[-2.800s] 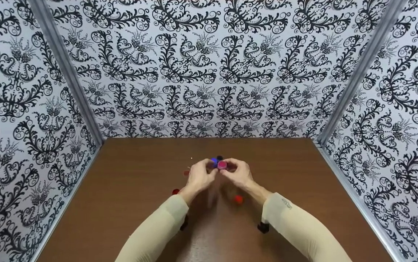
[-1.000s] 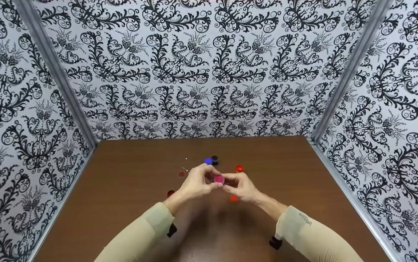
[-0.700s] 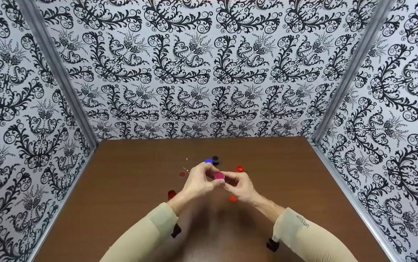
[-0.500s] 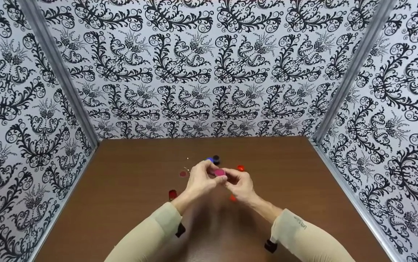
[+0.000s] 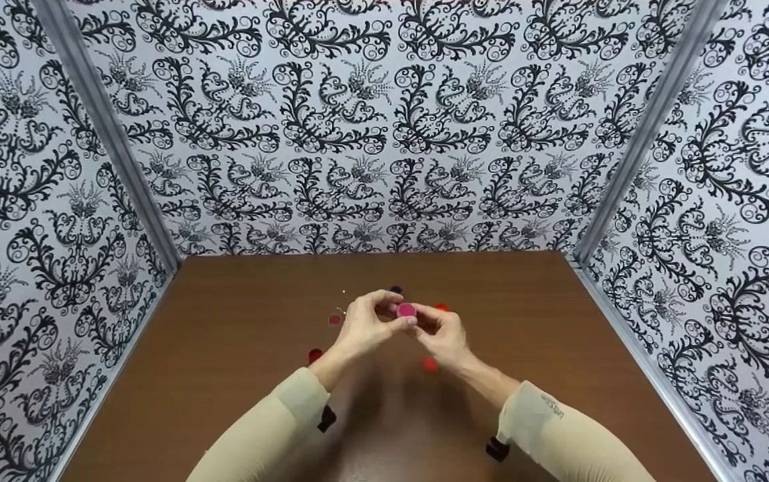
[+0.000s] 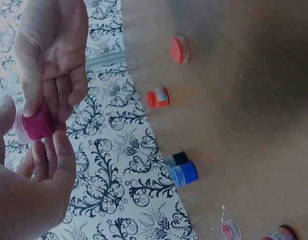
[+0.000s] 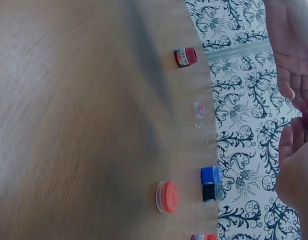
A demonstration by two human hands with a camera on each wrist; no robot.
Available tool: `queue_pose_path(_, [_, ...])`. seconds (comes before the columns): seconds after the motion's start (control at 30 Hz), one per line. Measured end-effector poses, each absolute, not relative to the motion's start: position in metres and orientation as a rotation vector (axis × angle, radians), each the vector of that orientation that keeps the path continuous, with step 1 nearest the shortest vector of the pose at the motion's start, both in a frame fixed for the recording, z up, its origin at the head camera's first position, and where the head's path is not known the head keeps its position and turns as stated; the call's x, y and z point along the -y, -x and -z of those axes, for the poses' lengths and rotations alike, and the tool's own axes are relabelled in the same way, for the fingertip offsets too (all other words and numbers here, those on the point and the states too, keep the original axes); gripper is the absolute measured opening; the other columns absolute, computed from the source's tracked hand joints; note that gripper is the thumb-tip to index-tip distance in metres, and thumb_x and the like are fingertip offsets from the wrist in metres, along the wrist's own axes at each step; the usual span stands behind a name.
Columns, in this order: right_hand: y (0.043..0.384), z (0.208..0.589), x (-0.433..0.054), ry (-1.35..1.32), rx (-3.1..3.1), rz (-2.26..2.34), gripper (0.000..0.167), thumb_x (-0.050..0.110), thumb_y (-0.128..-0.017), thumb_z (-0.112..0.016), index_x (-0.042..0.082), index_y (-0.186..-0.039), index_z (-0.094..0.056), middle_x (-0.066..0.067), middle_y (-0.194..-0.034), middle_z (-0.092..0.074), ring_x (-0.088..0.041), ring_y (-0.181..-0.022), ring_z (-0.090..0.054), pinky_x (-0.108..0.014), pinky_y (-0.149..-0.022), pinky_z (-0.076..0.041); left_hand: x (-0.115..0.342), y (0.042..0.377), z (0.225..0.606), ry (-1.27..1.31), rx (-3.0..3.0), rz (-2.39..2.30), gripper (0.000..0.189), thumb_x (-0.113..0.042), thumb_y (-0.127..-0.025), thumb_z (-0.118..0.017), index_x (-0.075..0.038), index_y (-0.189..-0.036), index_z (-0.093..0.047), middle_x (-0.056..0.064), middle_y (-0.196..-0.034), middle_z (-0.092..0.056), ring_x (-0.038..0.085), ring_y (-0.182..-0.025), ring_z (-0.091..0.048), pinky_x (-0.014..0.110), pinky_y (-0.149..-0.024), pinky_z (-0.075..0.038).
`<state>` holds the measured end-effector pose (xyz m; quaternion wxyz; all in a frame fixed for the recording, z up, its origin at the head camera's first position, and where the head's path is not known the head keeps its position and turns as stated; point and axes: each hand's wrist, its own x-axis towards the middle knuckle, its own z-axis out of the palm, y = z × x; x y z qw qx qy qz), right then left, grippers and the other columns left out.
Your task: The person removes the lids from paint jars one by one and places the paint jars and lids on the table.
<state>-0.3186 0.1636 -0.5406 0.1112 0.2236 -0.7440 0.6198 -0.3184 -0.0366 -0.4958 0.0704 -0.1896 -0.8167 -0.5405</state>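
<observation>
A small magenta paint jar with a clear rim is held up between both hands in front of the body. My left hand pinches it from the left with thumb and fingers. From the other side, my right hand pinches it too. The left wrist view shows the jar's magenta body with its clear end turned toward the left thumb. On the table beyond, a black jar peeks out above the left fingers. A blue jar beside it is hidden behind the left hand in the head view.
Left of the hands are a clear-rimmed red lid, white specks and a dark red jar. To the right are an orange jar and an orange lid. Patterned walls enclose the brown table.
Over the last second both hands rise in the head view, farther from the body, with the magenta jar still between them. The blue jar becomes covered by the left hand.
</observation>
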Motion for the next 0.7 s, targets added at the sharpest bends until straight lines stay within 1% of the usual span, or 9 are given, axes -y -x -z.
queue_pose_path(0.07, [0.3187,0.5391,-0.1644,-0.68,2.195,-1.821,0.034,0.0,-0.099,-0.082,-0.01,-0.131,-0.077,-0.032,-0.12,-0.081,0.0,-0.101,-0.078,-0.017,-0.09,-0.064,0.0392,0.3203,0.4945,0.652,2.449,1.603,0.045,-0.023,-0.095,-0.093,-0.003,-0.132,-0.078,0.015,-0.112,-0.083,0.025,-0.099,-0.082,0.033,-0.09,-0.068])
queue_pose_path(0.13, [0.3189,0.538,-0.1653,-0.713,2.206,-1.806,0.033,0.002,-0.099,-0.083,-0.008,-0.13,-0.078,-0.031,-0.119,-0.082,-0.001,-0.101,-0.078,-0.018,-0.089,-0.064,0.0419,0.321,0.4928,0.726,2.453,1.574,0.044,-0.02,-0.098,-0.089,-0.002,-0.136,-0.077,0.016,-0.115,-0.082,0.027,-0.101,-0.081,0.038,-0.092,-0.069])
queue_pose_path(0.23, [0.3186,0.5376,-0.167,-0.761,2.215,-1.767,0.03,0.0,-0.099,-0.082,-0.008,-0.128,-0.079,-0.03,-0.116,-0.083,-0.001,-0.099,-0.077,-0.019,-0.088,-0.064,0.0447,0.3217,0.4911,0.819,2.47,1.541,0.042,-0.019,-0.1,-0.085,-0.003,-0.138,-0.077,0.016,-0.117,-0.08,0.028,-0.103,-0.08,0.044,-0.093,-0.068])
queue_pose_path(0.33, [0.3187,0.5385,-0.1686,-0.799,2.22,-1.752,0.03,-0.006,-0.099,-0.079,-0.01,-0.129,-0.078,-0.031,-0.116,-0.082,0.001,-0.1,-0.076,-0.02,-0.088,-0.065,0.0459,0.3212,0.491,0.887,2.483,1.523,0.039,-0.018,-0.103,-0.082,-0.003,-0.139,-0.077,0.016,-0.119,-0.077,0.027,-0.106,-0.077,0.047,-0.097,-0.068])
queue_pose_path(0.43, [0.3192,0.5399,-0.1702,-0.824,2.22,-1.761,0.031,-0.009,-0.099,-0.077,-0.012,-0.13,-0.077,-0.033,-0.116,-0.082,0.0,-0.101,-0.077,-0.022,-0.09,-0.065,0.0455,0.3205,0.4921,0.91,2.49,1.511,0.035,-0.015,-0.104,-0.08,-0.003,-0.137,-0.078,0.015,-0.12,-0.075,0.024,-0.108,-0.075,0.043,-0.098,-0.067])
queue_pose_path(0.5, [0.3194,0.5406,-0.1711,-0.835,2.221,-1.771,0.032,-0.009,-0.099,-0.077,-0.012,-0.131,-0.076,-0.034,-0.116,-0.081,-0.001,-0.101,-0.078,-0.021,-0.09,-0.065,0.0447,0.3193,0.4926,0.907,2.493,1.51,0.032,-0.013,-0.104,-0.08,-0.003,-0.134,-0.079,0.014,-0.12,-0.075,0.022,-0.107,-0.074,0.038,-0.097,-0.067])
queue_pose_path(0.57, [0.319,0.5413,-0.1719,-0.848,2.218,-1.773,0.032,-0.008,-0.099,-0.077,-0.013,-0.131,-0.076,-0.034,-0.115,-0.081,-0.002,-0.101,-0.077,-0.019,-0.089,-0.064,0.0435,0.3179,0.4932,0.9,2.49,1.51,0.029,-0.012,-0.104,-0.08,-0.004,-0.131,-0.08,0.013,-0.119,-0.076,0.021,-0.106,-0.074,0.032,-0.095,-0.066])
queue_pose_path(0.7, [0.3176,0.5424,-0.1732,-0.894,2.182,-1.792,0.033,-0.007,-0.099,-0.078,-0.014,-0.131,-0.075,-0.036,-0.119,-0.08,-0.004,-0.104,-0.079,-0.018,-0.089,-0.065,0.0415,0.3154,0.4956,0.883,2.483,1.505,0.024,-0.014,-0.104,-0.08,-0.005,-0.126,-0.079,0.012,-0.114,-0.076,0.021,-0.103,-0.073,0.026,-0.089,-0.063])
